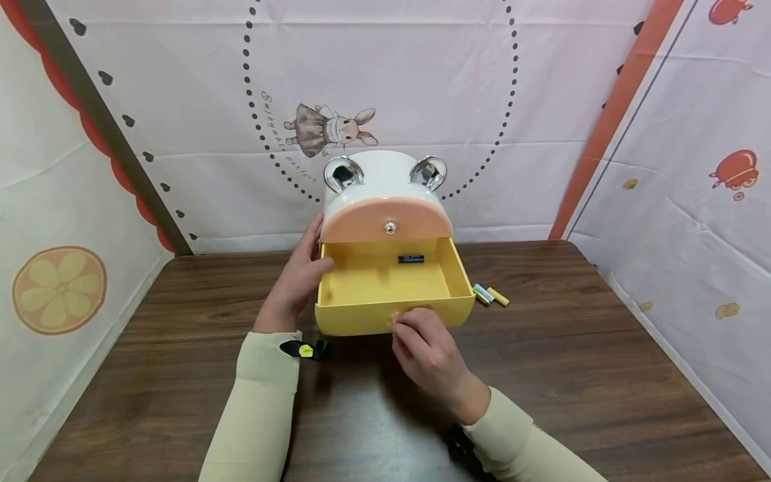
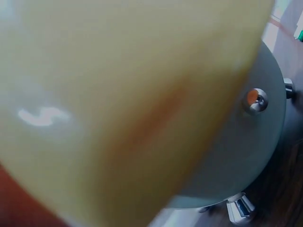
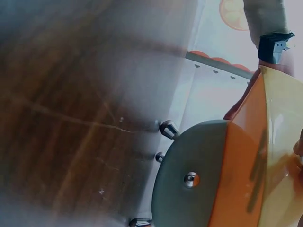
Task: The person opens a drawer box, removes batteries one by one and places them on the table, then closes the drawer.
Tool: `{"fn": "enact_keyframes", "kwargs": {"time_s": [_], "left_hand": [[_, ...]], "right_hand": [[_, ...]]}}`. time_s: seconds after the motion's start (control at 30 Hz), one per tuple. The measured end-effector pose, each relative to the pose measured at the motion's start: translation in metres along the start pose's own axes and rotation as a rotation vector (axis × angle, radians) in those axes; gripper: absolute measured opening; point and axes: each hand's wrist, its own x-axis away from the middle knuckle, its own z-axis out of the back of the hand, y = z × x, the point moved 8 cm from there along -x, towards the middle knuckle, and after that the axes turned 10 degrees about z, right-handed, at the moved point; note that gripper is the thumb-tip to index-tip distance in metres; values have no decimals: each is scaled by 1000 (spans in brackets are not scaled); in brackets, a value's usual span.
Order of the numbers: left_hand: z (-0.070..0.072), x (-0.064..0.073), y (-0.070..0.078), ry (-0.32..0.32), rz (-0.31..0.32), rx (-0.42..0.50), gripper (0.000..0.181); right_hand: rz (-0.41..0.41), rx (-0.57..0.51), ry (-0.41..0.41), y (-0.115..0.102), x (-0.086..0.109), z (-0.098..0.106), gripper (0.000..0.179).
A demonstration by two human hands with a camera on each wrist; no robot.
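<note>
A white box with a peach front panel and silver ear-like knobs, the drawer box, stands at the table's back. Its yellow drawer is pulled out, and one dark blue battery lies inside near the back. At the drawer's front, my right hand pinches the small knob, which the fingertips mostly hide. My left hand rests along the box's left side, fingers extended, with the thumb at the drawer's left rim. In the left wrist view the drawer's yellow surface fills most of the picture.
Several batteries, green-and-white and yellow, lie on the brown wooden table just right of the drawer. A patterned white cloth hangs behind the table and along both sides.
</note>
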Motion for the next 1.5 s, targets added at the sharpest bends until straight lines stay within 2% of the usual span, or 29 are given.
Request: {"fn": "enact_keyframes", "kwargs": {"time_s": [0.33, 0.63, 0.8, 0.97, 1.17, 1.3, 1.5], "left_hand": [[-2, 2, -1, 39, 45, -5, 89], [-3, 2, 0, 57, 53, -12, 90], [-2, 2, 1, 61, 50, -8, 91], [-2, 1, 0, 58, 47, -5, 91], [-2, 1, 1, 48, 60, -5, 91], [-3, 3, 2, 45, 66, -2, 91], [-4, 3, 3, 49, 68, -12, 91]], "right_hand": [[-82, -74, -95, 5, -6, 4, 12], [-80, -115, -164, 12, -22, 16, 13], [-92, -133, -189, 23, -34, 26, 9], [-142, -128, -251, 39, -44, 33, 20], [-190, -127, -313, 57, -51, 34, 22], [-249, -157, -364, 70, -53, 33, 22], [-403, -232, -491, 97, -51, 26, 19]]}}
